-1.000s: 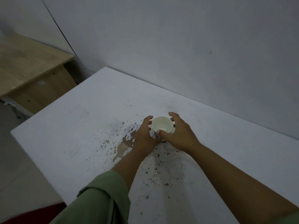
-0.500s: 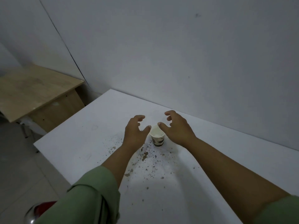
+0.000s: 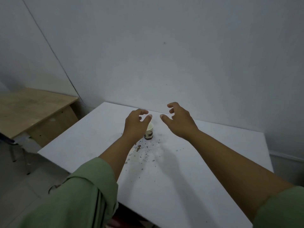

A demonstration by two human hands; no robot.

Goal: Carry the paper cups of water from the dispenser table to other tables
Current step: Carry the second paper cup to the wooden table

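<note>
So the paper cup (image 3: 149, 132) is standing upright on the white table (image 3: 213, 162), a bit past the middle toward 12 o'clock, with a dark printed band round its lower half; can't really tell how much water is in it from this angle, the inside just looks pale.

Left hand (image 3: 135, 125) is up above the table in front of the cup and hides its left side, fingers (image 3: 148, 117) spread in a loose curl, holding nothing; right hand (image 3: 178, 121) is off at about 2 o'clock from the cup, clearly apart from it, fingers also spread wide and empty.

There's a scatter of brown specks and a stain (image 3: 139, 148) on the tabletop at roughly 6 o'clock from the cup; looks like old grime, not a fresh spill, but I wouldn't swear to it.

Progress-wise: I'd say this cup counts as delivered, since it's sitting on its own with neither hand on it; no dispenser anywhere in view, so this is presumably one of the "other" tables. A wooden table (image 3: 32, 109) sits at 9 o'clock with no cup visible on it; my guess is more trips are left, though how many cups remain can't be told from here.
</note>
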